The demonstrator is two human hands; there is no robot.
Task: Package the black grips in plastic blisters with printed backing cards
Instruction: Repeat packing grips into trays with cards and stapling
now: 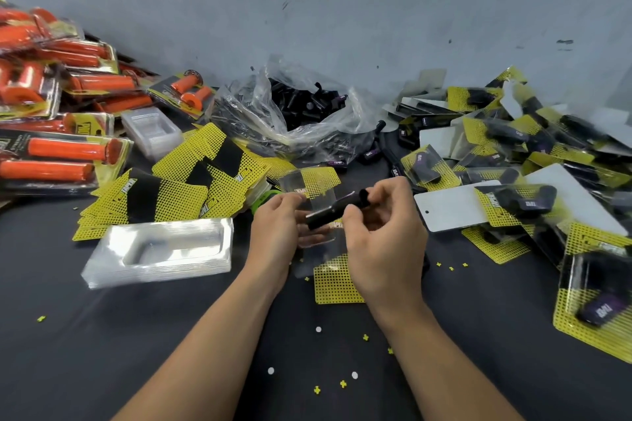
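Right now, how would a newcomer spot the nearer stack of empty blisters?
On the dark table, find the fan of yellow backing cards left of the left hand. Directly in front of it lies the stack of empty blisters: clear, shiny and nearer than the other blister stack behind the cards.

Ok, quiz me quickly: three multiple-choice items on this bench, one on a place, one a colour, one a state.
1. The stack of empty blisters lies: A) at far right B) beside the left hand C) on a shelf.
2. The packed grips at far left are: A) orange B) blue C) white.
3. The right hand: A) lies flat B) hangs idle C) pinches a black grip.
B: it sits left of that hand. A: orange shows through the plastic. C: its fingers curl round the grip; the left hand holds a clear blister.
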